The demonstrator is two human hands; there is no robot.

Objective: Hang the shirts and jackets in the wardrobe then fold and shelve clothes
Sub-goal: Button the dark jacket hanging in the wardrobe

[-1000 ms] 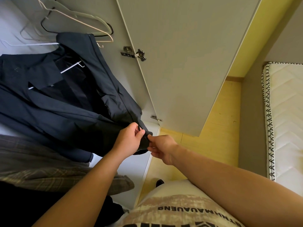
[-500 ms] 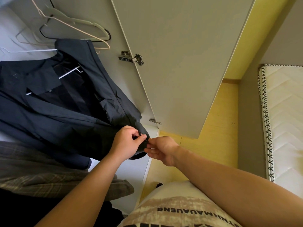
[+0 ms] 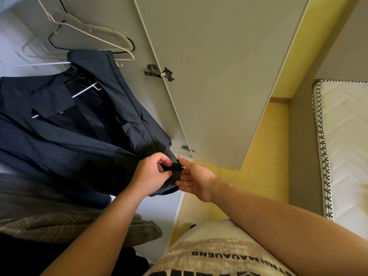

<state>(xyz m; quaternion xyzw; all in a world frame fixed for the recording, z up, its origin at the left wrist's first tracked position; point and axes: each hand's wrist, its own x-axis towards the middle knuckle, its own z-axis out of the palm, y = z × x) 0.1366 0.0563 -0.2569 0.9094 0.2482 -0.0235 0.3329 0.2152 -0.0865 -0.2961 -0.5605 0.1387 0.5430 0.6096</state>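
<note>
A dark navy jacket (image 3: 83, 140) hangs on a white hanger (image 3: 85, 90) inside the wardrobe, its front open. My left hand (image 3: 153, 174) pinches the jacket's lower front edge by the black zipper end (image 3: 175, 167). My right hand (image 3: 192, 179) is beside it, palm turned up and fingers spread straight, the thumb tip touching the same hem. The zipper's small parts are partly hidden between the hands.
Several empty hangers (image 3: 89, 34) hang above the jacket. The open grey wardrobe door (image 3: 219, 76) stands right of my hands. A plaid garment (image 3: 59, 222) lies below left. A yellow floor (image 3: 258, 156) and a white mattress (image 3: 346, 146) are on the right.
My right hand has released its pinch on the hem and opened, palm up. My left hand keeps hold of the jacket's lower edge. The view has tilted slightly.
</note>
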